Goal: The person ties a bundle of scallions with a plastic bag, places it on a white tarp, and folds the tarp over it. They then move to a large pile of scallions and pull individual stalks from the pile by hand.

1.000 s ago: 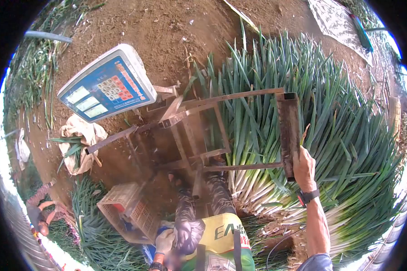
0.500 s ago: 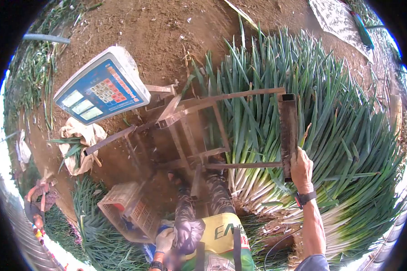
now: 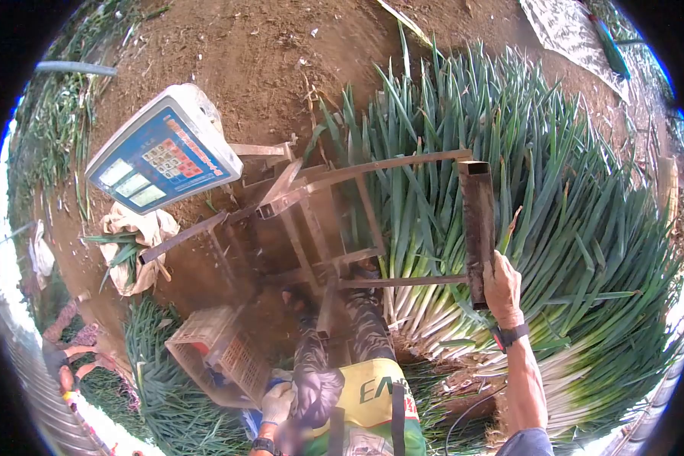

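My right hand [image 3: 504, 290] is closed around the lower end of a rusty square metal bar [image 3: 476, 228]. The bar forms the right side of a welded metal frame [image 3: 403, 161] standing in front of my legs. A blue and white weighing-scale display [image 3: 163, 156] with a keypad is fixed on the frame's far left. Low by my thigh, my left hand [image 3: 278, 403] looks pale, with its fingers curled in beside something blue; what it holds, if anything, cannot be made out. Long green onions [image 3: 463, 205], white stalks toward me, lie under and beside the bar.
A plastic crate [image 3: 239, 361] stands tilted left of my legs. Behind it lie more green onions [image 3: 156, 380] and a pale sack [image 3: 137, 243] holding leaves. Another person [image 3: 68, 365] is at the far left. A white sheet [image 3: 562, 38] lies at the upper right.
The metal frame and scale display have shifted slightly left, and my right hand moved left with the bar. My left hand stays about where it was. The other person's arms have moved.
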The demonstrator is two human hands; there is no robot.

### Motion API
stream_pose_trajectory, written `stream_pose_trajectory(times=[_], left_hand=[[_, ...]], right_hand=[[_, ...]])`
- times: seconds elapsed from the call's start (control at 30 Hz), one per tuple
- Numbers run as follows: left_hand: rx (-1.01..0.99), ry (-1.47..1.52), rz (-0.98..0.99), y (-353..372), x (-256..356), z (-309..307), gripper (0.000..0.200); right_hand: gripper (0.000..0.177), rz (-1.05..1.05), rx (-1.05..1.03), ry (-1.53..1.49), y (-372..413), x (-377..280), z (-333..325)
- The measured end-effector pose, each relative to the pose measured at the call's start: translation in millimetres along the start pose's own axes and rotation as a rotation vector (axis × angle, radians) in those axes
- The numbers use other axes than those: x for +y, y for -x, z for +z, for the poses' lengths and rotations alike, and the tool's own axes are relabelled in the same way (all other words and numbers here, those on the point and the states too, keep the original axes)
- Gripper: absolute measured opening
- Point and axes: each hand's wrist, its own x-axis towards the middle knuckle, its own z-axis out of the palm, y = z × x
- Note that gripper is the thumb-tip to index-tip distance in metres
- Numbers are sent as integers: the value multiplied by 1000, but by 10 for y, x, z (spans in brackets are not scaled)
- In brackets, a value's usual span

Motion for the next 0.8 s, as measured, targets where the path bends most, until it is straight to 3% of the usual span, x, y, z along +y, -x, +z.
stream_pose_trajectory(times=[0.8], left_hand=[[-19,-100,-47,-106,189,-5,33]], right_hand=[[25,6,-73,-95,-320,7,90]])
